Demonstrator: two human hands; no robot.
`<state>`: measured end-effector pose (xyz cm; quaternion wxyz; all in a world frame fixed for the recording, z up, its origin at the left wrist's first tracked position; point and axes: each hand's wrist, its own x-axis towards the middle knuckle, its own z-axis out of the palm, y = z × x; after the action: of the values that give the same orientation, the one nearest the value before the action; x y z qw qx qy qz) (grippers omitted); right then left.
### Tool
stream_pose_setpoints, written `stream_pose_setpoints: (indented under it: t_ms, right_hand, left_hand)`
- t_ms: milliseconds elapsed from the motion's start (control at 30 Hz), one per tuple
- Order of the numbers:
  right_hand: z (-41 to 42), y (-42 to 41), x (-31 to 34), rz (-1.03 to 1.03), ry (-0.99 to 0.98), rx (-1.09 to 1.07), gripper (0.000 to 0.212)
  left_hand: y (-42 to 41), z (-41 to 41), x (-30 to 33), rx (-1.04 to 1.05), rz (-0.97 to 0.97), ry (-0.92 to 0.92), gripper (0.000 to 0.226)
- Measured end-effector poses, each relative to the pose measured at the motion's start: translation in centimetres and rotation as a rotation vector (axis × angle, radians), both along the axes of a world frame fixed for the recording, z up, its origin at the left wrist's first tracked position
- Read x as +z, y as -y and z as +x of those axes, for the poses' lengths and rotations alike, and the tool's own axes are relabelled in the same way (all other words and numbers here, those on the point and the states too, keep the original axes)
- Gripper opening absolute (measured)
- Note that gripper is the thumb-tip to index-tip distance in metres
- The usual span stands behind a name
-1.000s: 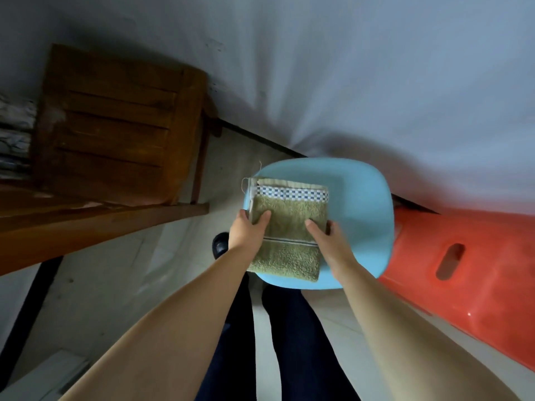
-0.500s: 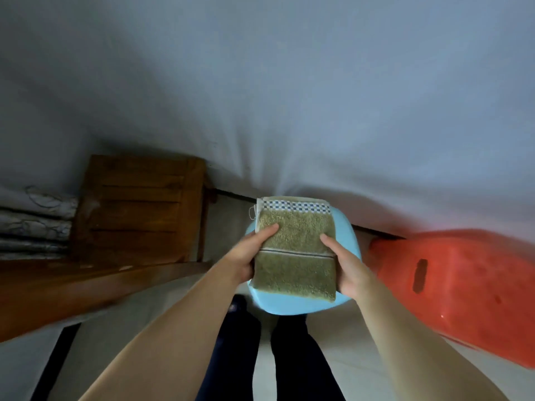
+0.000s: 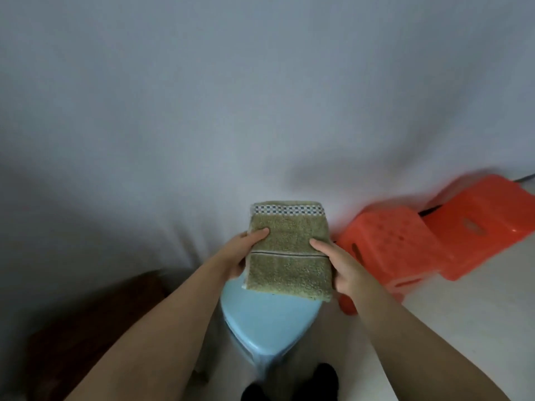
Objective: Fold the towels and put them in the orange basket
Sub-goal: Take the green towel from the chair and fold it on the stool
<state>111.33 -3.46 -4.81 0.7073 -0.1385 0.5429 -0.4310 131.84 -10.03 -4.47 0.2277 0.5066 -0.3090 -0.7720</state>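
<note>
A folded olive-green towel point(image 3: 288, 250) with a blue-and-white checked band along its far edge is lifted above the light blue stool point(image 3: 270, 322). My left hand point(image 3: 241, 251) grips its left side, thumb on top. My right hand point(image 3: 337, 264) grips its right side the same way. An orange perforated plastic basket point(image 3: 388, 241) lies to the right of the towel on the floor, by the wall. A second orange plastic piece point(image 3: 480, 221) sits just behind it at the far right.
A white wall point(image 3: 260, 96) fills the upper view. A dark brown wooden chair point(image 3: 95, 322) shows dimly at the lower left. My dark trousers and shoes point(image 3: 289, 383) are below the stool. Pale floor point(image 3: 477, 299) spreads at the right.
Both hands have lifted the folded towel off the blue stool. The view has tilted up and swung right, so the orange pieces show more fully and the wooden chair has dropped to the lower left.
</note>
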Motion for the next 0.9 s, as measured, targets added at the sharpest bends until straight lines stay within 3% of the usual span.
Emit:
stream_pose_setpoints:
  t_ms: [167, 400, 700, 900]
  right_hand:
    - [-4.5, -4.7, 1.9, -0.035, -0.068, -0.190, 0.046]
    - [-14.5, -15.0, 4.5, -0.102, -0.116, -0.419, 0.034]
    - [-33.0, -37.8, 5.1, -0.136, -0.154, -0.722, 0.036]
    - [-40.1, -46.4, 6.2, -0.126, -0.201, -0.829, 0.039]
  left_hand:
    - [-1.5, -5.9, 2.0, -0.194, -0.051, -0.030, 0.029]
    - [-7.1, -18.8, 4.1, -0.446, -0.097, -0.025, 0.034]
    - [-26.0, -42.3, 4.8, -0.685, -0.152, -0.088, 0.031]
    - [-33.9, -51.2, 5.2, -0.718, -0.153, -0.101, 0.026]
